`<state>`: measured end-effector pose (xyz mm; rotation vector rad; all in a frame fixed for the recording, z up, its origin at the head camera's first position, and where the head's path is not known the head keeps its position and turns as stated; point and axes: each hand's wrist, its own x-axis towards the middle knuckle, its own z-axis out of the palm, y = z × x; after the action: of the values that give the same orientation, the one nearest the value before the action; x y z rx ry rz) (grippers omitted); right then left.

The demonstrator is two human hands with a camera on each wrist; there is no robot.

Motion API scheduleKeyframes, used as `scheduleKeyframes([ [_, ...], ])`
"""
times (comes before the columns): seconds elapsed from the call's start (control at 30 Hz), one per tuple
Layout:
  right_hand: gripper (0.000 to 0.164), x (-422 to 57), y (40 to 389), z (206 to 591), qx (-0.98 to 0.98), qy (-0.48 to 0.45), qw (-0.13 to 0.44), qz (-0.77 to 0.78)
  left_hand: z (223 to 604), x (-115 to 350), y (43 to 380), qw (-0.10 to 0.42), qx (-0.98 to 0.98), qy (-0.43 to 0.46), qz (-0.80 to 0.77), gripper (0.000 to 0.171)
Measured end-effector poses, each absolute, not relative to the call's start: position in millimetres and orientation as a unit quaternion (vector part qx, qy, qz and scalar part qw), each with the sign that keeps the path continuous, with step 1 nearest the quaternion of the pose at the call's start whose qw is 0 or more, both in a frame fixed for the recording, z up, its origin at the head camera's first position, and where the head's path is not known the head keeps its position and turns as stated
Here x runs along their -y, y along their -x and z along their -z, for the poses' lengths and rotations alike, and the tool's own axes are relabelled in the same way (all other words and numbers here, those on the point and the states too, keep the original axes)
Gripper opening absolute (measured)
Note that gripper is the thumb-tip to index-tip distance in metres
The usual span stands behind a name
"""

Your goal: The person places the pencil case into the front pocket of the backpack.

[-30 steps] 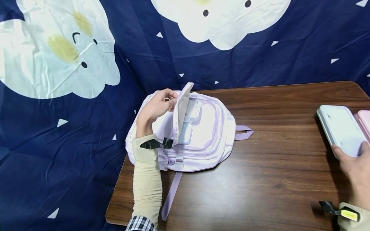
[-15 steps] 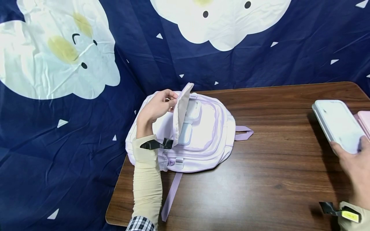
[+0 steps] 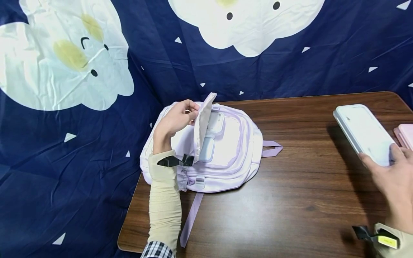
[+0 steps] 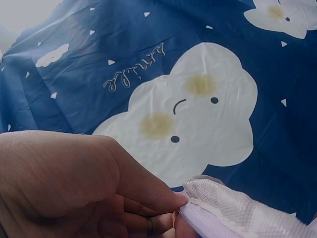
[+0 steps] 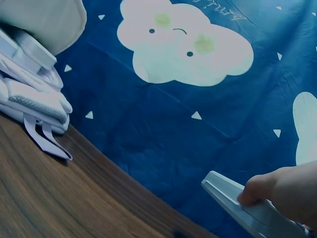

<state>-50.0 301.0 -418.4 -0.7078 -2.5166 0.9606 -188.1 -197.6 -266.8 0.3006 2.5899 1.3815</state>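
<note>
A pale lilac backpack (image 3: pixel 232 182) lies on the table with its front flap (image 3: pixel 201 125) raised. My left hand (image 3: pixel 175 120) pinches the edge of that flap between thumb and fingers; the left wrist view shows the cloth edge (image 4: pixel 223 198) at the thumb tip. Inside the opened part lie two small pale cases, a whitish one (image 3: pixel 216 122) and a bluish one (image 3: pixel 207 149), both partly covered by the flap. At the right, my right hand (image 3: pixel 395 175) grips the near end of a flat pale-blue case (image 3: pixel 364 130), held above the table, its shadow falling to the left.
A pink case (image 3: pixel 404 134) sits at the table's right side, cut off by the frame. The brown wooden table (image 3: pixel 290 215) meets a dark blue cloth (image 3: pixel 274 75) with white clouds at the back and left. Purple straps (image 3: pixel 191 220) trail from the backpack.
My right hand has lifted the pale-blue case and carried it left, away from the pink case. The left hand and the flap stay in place.
</note>
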Motion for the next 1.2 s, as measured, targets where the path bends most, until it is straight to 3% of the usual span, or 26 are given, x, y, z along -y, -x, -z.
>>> scheduleKeyframes([
  [0.63, 0.07, -278, 61, 401, 0.903, 0.152, 0.237, -0.324, 265, 196, 187, 0.092, -0.877, -0.106, -0.459, 0.018],
  [1.2, 0.071, -254, 69, 381, 0.906, 0.088, 0.229, -0.345, 262, 196, 185, 0.104, -0.878, -0.101, -0.456, 0.023],
])
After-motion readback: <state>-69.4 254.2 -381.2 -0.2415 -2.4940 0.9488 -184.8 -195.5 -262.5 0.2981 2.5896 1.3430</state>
